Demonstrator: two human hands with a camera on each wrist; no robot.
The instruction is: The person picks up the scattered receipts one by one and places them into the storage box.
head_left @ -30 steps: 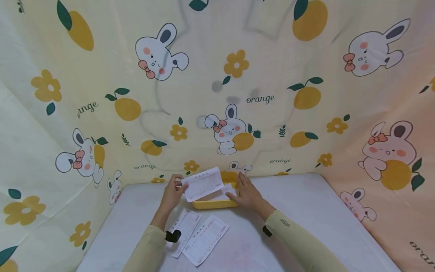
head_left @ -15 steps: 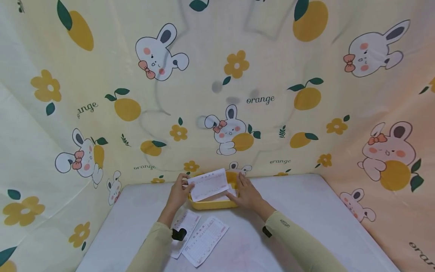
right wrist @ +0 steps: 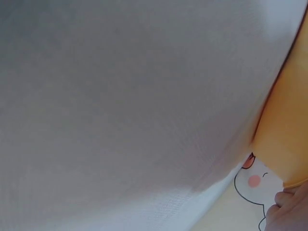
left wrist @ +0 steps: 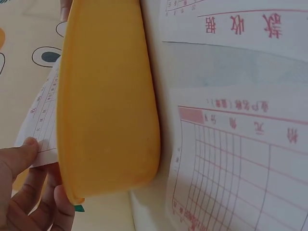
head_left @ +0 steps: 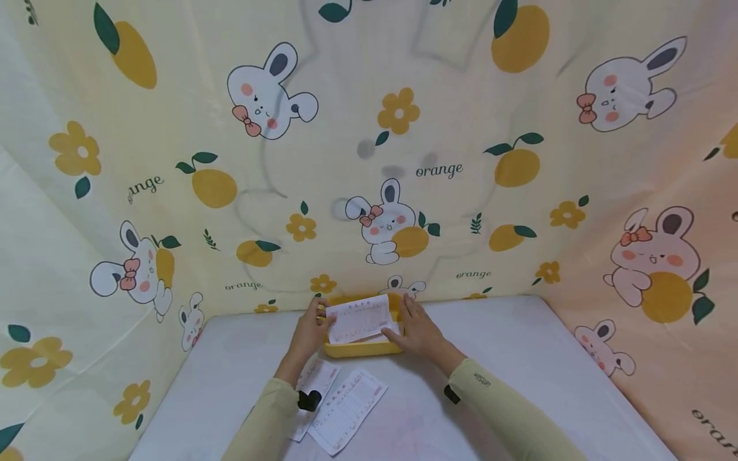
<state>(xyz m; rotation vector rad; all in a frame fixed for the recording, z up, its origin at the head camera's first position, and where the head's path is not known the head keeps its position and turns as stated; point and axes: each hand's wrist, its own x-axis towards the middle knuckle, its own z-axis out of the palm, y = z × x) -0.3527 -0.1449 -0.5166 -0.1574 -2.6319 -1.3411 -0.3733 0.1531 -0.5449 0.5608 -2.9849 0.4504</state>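
Note:
In the head view a yellow plastic basket stands at the far side of the table. My left hand is at its left end and pinches a printed receipt slip between thumb and fingers. That slip lies slanted over the basket's opening; more paper shows beneath it, partly hidden. The left wrist view shows the thumb on the slip's corner, beside the basket's rim. My right hand holds the basket's right end, thumb on the inner side and fingers along the rim. Only a few fingers show in the right wrist view.
Two more receipt slips, one nearer the right and one partly under the left forearm, lie on the white table before the basket. A patterned curtain with rabbits and oranges rises close behind it.
My left hand has moved right and slightly down with its slip, which now sits lower over the basket. My right hand stays at the basket's right end.

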